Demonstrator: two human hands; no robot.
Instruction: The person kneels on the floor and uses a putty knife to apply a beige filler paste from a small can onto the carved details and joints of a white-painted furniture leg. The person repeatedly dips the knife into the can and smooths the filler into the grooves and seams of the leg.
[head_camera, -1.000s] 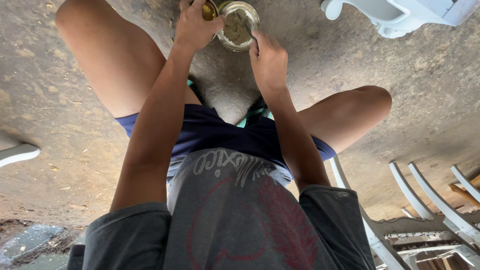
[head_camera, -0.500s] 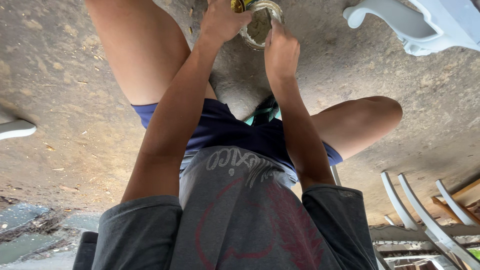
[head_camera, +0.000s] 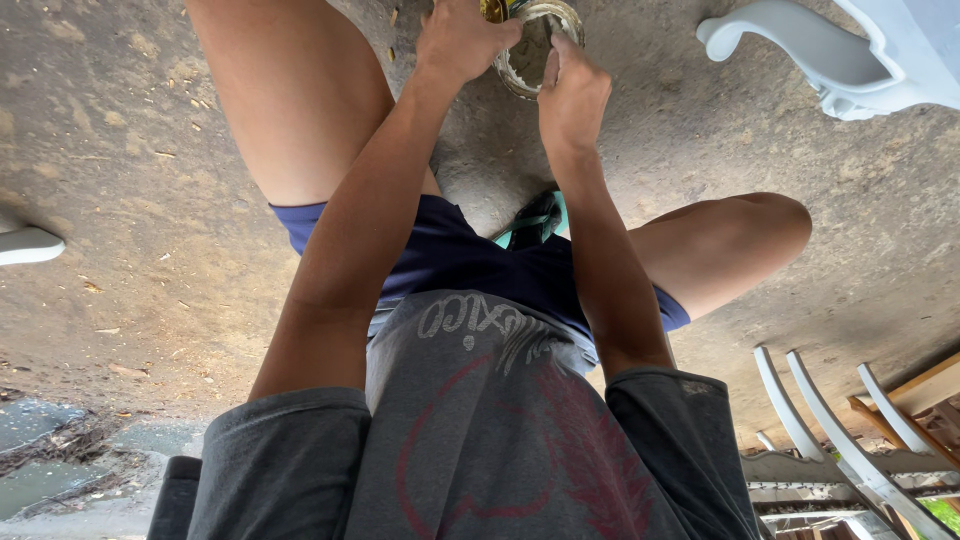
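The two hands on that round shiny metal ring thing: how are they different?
The left hand is curled in a fist over the round metal ring's left edge, beside a small brass-coloured piece. The right hand sits lower, fingers pointing up along the ring's right rim. Both are bare and touch the ring above the dirt ground.

Daylight, even and soft; no hard shadows on the dirt ground (head_camera: 130, 200). Frame sharp through the centre. Wide-angle stretch at the edges, strongest lower corners. Slight overexposure on the white chair (head_camera: 860, 60), upper right. No glare.
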